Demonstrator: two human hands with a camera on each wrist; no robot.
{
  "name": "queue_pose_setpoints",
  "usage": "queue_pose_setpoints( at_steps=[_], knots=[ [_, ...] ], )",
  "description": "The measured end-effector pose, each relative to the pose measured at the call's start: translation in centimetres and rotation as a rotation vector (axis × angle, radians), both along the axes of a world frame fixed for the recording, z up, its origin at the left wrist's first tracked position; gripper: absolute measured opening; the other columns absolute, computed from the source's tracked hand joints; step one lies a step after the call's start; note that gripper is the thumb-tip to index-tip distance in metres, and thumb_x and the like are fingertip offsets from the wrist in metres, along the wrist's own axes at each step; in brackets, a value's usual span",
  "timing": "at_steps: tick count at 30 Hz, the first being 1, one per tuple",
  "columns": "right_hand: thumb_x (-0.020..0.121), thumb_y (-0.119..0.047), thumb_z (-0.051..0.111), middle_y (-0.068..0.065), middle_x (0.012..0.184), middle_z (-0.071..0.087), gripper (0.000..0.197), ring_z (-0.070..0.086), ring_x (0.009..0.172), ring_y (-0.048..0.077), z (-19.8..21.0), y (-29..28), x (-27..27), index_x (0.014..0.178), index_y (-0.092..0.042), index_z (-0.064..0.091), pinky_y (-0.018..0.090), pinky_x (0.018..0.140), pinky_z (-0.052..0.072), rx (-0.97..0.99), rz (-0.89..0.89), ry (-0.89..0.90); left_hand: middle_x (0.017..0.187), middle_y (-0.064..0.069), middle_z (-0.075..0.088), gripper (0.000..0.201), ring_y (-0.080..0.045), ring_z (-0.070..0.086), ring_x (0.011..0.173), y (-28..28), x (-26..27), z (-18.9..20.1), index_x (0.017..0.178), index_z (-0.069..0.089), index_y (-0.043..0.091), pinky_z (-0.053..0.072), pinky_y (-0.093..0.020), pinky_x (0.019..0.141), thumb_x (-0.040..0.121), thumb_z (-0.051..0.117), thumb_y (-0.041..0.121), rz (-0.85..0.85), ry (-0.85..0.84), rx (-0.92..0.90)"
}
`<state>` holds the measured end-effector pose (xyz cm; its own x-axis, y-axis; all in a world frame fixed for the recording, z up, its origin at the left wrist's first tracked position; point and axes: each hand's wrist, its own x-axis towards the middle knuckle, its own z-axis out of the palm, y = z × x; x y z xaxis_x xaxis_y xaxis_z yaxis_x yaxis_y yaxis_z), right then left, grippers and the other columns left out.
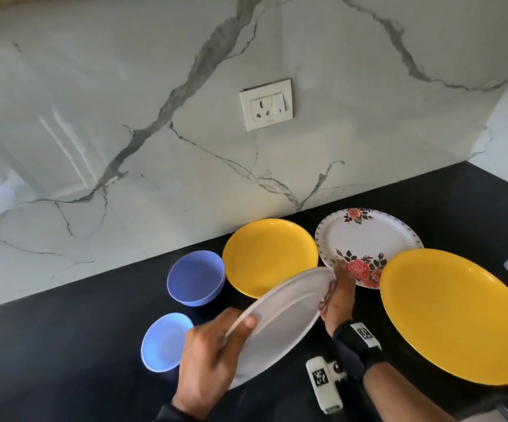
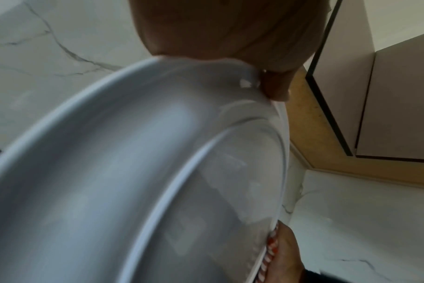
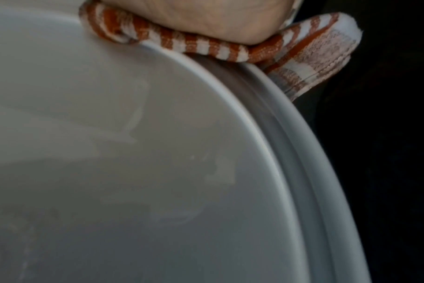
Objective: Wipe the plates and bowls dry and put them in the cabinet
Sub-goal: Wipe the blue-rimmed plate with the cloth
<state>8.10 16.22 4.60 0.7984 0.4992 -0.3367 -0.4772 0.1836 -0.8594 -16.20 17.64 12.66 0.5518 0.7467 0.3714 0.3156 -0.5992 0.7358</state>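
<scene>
Black counter [image 1: 63, 345]: left hand [image 1: 213, 357] grips tilted white plate [image 1: 280, 324] (thumb over rim); right hand [image 1: 339, 303] presses striped cloth [image 3: 206, 46], fingers hidden.

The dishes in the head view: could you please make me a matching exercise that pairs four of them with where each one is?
Things:
1. white plate
2. flowered plate
3. pale blue bowl
4. larger yellow plate

Places:
A. flat on the counter, at the right, nearest the camera
B. on the counter, just left of the left hand
C. tilted off the counter, in the left hand's grip, with the striped cloth at its edge
D. by the wall, partly behind the right hand

Pairs: 1-C, 2-D, 3-B, 4-A
</scene>
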Motion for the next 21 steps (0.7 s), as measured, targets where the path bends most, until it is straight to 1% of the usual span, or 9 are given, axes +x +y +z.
queue_pose_setpoints(
  at_steps=[2, 4, 7, 9, 10, 12, 15, 18, 21],
  knots=[
    [0.105, -0.032, 0.05, 0.007, 0.103, 0.062, 0.026, 0.06, 0.091, 0.023, 0.2, -0.1, -0.5, 0.125, -0.016, 0.054, 0.039, 0.084, 0.05, 0.07, -0.028, -0.003, 0.063, 0.005, 0.057, 0.064, -0.013, 0.053, 0.058, 0.1, -0.5, 0.1, 0.077, 0.062, 0.021, 0.04, -0.029, 0.055, 0.091, 0.046, 0.082, -0.018, -0.007, -0.097],
    [0.106, -0.028, 0.048, 0.01, 0.09, 0.053, 0.019, 0.055, 0.077, 0.021, 0.3, -0.2, -0.4, 0.104, -0.01, 0.055, 0.036, 0.074, 0.047, 0.027, -0.031, -0.111, 0.062, 0.004, 0.057, 0.072, -0.009, 0.051, 0.059, 0.6, -1.0, 0.6, 0.074, 0.063, 0.018, 0.039, -0.029, 0.057, 0.085, 0.048, 0.088, -0.027, 0.024, -0.177],
    [0.107, -0.032, 0.044, 0.006, 0.066, 0.051, 0.042, 0.053, 0.057, 0.018, 1.6, -0.2, 0.3, 0.068, -0.021, 0.051, 0.036, 0.064, 0.044, -0.044, 0.032, -0.347, 0.066, 0.017, 0.062, 0.062, -0.006, 0.055, 0.063, 1.7, -0.8, 2.5, 0.086, 0.066, 0.029, 0.045, -0.029, 0.062, 0.082, 0.046, 0.087, -0.02, 0.16, -0.141],
    [0.109, -0.032, 0.039, -0.001, 0.041, 0.048, 0.064, 0.051, 0.038, 0.014, 3.3, 0.0, 0.3, 0.047, -0.023, 0.055, 0.032, 0.052, 0.045, -0.033, 0.09, -0.646, 0.082, 0.017, 0.07, 0.058, -0.01, 0.063, 0.078, 2.2, 0.3, 3.8, 0.102, 0.067, 0.039, 0.051, -0.033, 0.072, 0.082, 0.038, 0.085, -0.05, 0.289, -0.095],
    [0.109, -0.033, 0.036, -0.002, 0.037, 0.048, 0.067, 0.051, 0.034, 0.014, 4.3, 0.3, 0.1, 0.047, -0.024, 0.061, 0.029, 0.046, 0.045, -0.01, 0.096, -0.867, 0.086, 0.012, 0.071, 0.06, -0.015, 0.063, 0.082, 2.5, 1.3, 4.5, 0.106, 0.066, 0.039, 0.051, -0.036, 0.075, 0.083, 0.035, 0.085, -0.075, 0.35, -0.062],
    [0.109, -0.037, 0.033, -0.001, 0.042, 0.054, 0.061, 0.052, 0.035, 0.019, 6.1, 0.5, -0.3, 0.064, -0.015, 0.069, 0.025, 0.038, 0.043, -0.011, 0.127, -1.344, 0.087, 0.0, 0.07, 0.053, -0.023, 0.055, 0.081, 2.4, 3.1, 5.1, 0.097, 0.059, 0.032, 0.044, -0.038, 0.072, 0.091, 0.039, 0.08, -0.099, 0.417, 0.017],
    [0.098, -0.024, 0.045, 0.005, 0.049, 0.055, 0.042, 0.048, 0.039, 0.024, 6.5, 1.1, -0.4, 0.066, -0.004, 0.064, 0.022, 0.047, 0.028, -0.073, 0.149, -1.682, 0.075, -0.012, 0.061, 0.041, -0.03, 0.038, 0.074, 2.0, 4.7, 5.3, 0.079, 0.043, 0.029, 0.032, -0.038, 0.061, 0.104, 0.041, 0.062, -0.085, 0.386, 0.119],
    [0.096, -0.025, 0.044, 0.006, 0.049, 0.054, 0.041, 0.048, 0.039, 0.025, 5.3, 1.0, 0.0, 0.067, -0.006, 0.065, 0.024, 0.048, 0.025, -0.138, 0.059, -1.667, 0.055, -0.006, 0.052, 0.038, -0.031, 0.044, 0.061, 1.6, 4.0, 3.8, 0.075, 0.05, 0.025, 0.027, -0.03, 0.045, 0.103, 0.048, 0.052, -0.054, 0.296, 0.325],
    [0.104, -0.04, 0.037, -0.001, 0.042, 0.048, 0.058, 0.049, 0.038, 0.017, 5.3, 0.5, -0.4, 0.054, -0.023, 0.059, 0.028, 0.044, 0.04, -0.063, 0.06, -0.992, 0.061, 0.0, 0.055, 0.04, -0.027, 0.048, 0.062, 1.1, 2.1, 1.9, 0.081, 0.056, 0.025, 0.036, -0.035, 0.047, 0.1, 0.042, 0.058, -0.003, 0.166, 0.194]
  ],
)
